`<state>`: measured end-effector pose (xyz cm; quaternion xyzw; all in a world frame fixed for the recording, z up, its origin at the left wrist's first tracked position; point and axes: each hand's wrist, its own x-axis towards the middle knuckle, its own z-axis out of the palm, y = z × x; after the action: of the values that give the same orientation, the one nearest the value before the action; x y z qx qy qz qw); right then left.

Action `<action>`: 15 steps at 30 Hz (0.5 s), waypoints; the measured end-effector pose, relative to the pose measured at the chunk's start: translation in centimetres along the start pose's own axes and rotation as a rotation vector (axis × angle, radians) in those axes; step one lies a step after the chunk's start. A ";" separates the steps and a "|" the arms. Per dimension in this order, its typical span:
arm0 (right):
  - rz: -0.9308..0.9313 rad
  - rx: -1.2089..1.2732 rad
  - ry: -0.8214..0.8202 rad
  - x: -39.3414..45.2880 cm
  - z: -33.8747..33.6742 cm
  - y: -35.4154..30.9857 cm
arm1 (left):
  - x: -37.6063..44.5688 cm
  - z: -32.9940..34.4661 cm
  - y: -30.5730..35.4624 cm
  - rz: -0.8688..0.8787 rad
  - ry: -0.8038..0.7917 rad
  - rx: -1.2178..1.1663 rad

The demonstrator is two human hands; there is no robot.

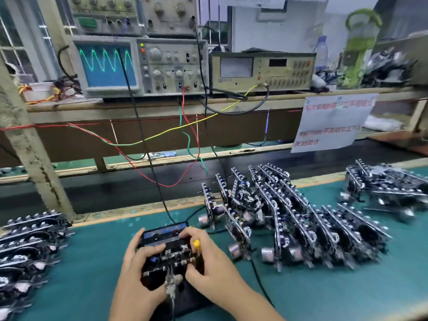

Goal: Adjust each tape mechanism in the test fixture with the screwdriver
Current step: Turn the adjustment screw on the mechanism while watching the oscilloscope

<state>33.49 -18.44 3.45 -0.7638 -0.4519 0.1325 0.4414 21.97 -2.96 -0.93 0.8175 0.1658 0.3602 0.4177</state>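
Observation:
A black tape mechanism [170, 253] sits in the test fixture [183, 295] near the front of the green mat, with a blue-labelled cassette [163, 234] on its far side. My left hand [135, 262] grips the mechanism's left edge, thumb lying on top. My right hand [209, 258] wraps the right side and holds a yellow-handled screwdriver [196, 243], whose tip is hidden among the parts. A metal clip connector [171, 283] with a cable is attached at the front.
Several tape mechanisms stand in rows to the right [289, 223] and lie stacked at the left [30, 246]. An oscilloscope [139, 66] showing a green wave and a meter box [262, 71] sit on the shelf behind. Coloured wires [185, 135] hang down to the fixture.

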 end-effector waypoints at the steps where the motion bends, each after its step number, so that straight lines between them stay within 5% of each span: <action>1: -0.002 0.001 0.008 0.0 0.2 0.0 | 0.0 0.0 0.0 -0.005 -0.006 -0.001; 15: -0.029 0.000 0.048 0.0 0.1 0.1 | 0.0 -0.3 0.3 -0.043 -0.050 0.019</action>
<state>33.45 -18.44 3.32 -0.7603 -0.4521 0.1078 0.4538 21.72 -2.98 -0.58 0.8264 0.1762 0.3293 0.4215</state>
